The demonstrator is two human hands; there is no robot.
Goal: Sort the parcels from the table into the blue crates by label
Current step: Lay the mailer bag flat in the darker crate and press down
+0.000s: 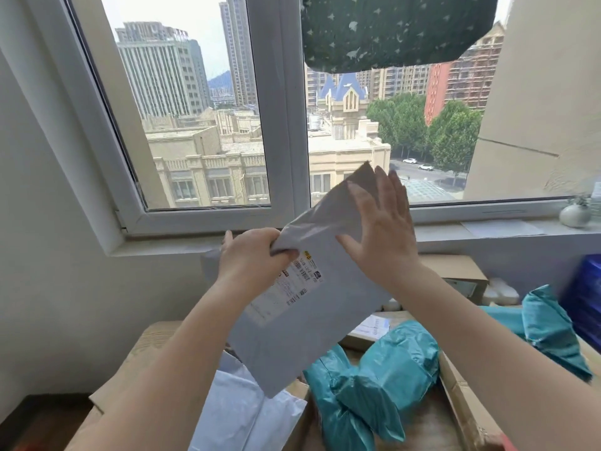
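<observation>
parcel in hand: grey mailer [312, 307] held up in front of the window, shipping label [294, 281] facing the camera
left hand [253, 258]: fingers curled, pinching the folded top flap
right hand [383, 229]: flat, fingers straight and slightly spread against the mailer
still to sort: teal bags [383, 379], white bag [240, 415], boxes on the table [153, 340]
progress: looks early, crate edge [585, 297] barely visible, contents unclear
</observation>
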